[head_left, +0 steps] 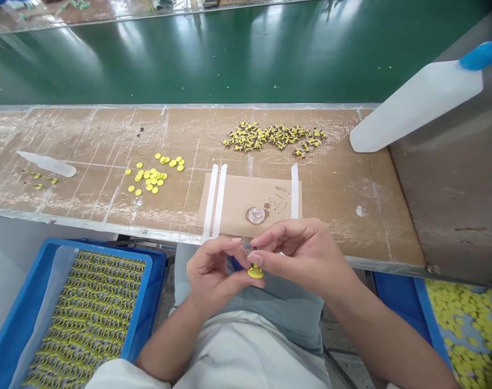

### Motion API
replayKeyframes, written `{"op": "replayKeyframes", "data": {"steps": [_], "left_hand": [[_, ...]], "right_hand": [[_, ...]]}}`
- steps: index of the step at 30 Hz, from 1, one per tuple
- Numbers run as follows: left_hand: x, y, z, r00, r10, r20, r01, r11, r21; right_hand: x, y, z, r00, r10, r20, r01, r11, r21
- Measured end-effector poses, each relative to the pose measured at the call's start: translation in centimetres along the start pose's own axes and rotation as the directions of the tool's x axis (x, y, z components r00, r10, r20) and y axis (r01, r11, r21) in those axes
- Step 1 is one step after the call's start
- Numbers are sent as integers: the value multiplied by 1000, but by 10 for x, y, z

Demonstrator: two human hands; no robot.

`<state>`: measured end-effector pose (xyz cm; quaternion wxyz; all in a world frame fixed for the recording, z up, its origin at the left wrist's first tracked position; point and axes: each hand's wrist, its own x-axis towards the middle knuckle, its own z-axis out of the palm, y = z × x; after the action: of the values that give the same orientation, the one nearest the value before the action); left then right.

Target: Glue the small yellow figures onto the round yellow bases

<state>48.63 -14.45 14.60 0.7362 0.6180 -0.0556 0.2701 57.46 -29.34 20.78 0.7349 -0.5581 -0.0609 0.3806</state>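
Between the fingertips of both hands, in front of the bench's near edge, is a small yellow figure (pixel 254 271) with a round yellow base and darker upper parts. My left hand (pixel 219 270) pinches it from the left, thumb beside the base. From the right, my right hand (pixel 298 256) holds its upper part between thumb and index finger; the fingers partly hide it. Just beyond them a round clear blob (pixel 256 215) lies on a taped cardboard sheet (pixel 246 194). Yellow discs (pixel 152 175) lie to the left, and a pile of yellow and dark pieces (pixel 270 136) lies farther back.
A white bottle with a blue cap (pixel 416 108) leans at the right. A clear dropper bottle (pixel 47 163) lies at the far left of the bench. A blue tray (pixel 142 292) with rows of figures is lower left; a blue bin (pixel 428 313) of yellow discs is lower right.
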Motion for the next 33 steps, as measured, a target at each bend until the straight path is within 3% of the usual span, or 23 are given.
{"op": "replayKeyframes", "data": {"steps": [7,16,24,33], "left_hand": [[3,-1,1,1000,14,-3,-14,1000,-13],[1,-5,-1,999,50,8,-50,998,43],[2,2,5,997,55,-47,-54,998,22],[7,2,-4,991,130,44,-134,985,106]], "right_hand": [[0,-1,0,1000,1,-1,-1,999,-32],[4,1,-1,999,24,-25,-22,999,48],[5,8,-2,1000,-8,2,7,998,65],[2,10,-5,1000,-13,28,13,1000,-5]]}}
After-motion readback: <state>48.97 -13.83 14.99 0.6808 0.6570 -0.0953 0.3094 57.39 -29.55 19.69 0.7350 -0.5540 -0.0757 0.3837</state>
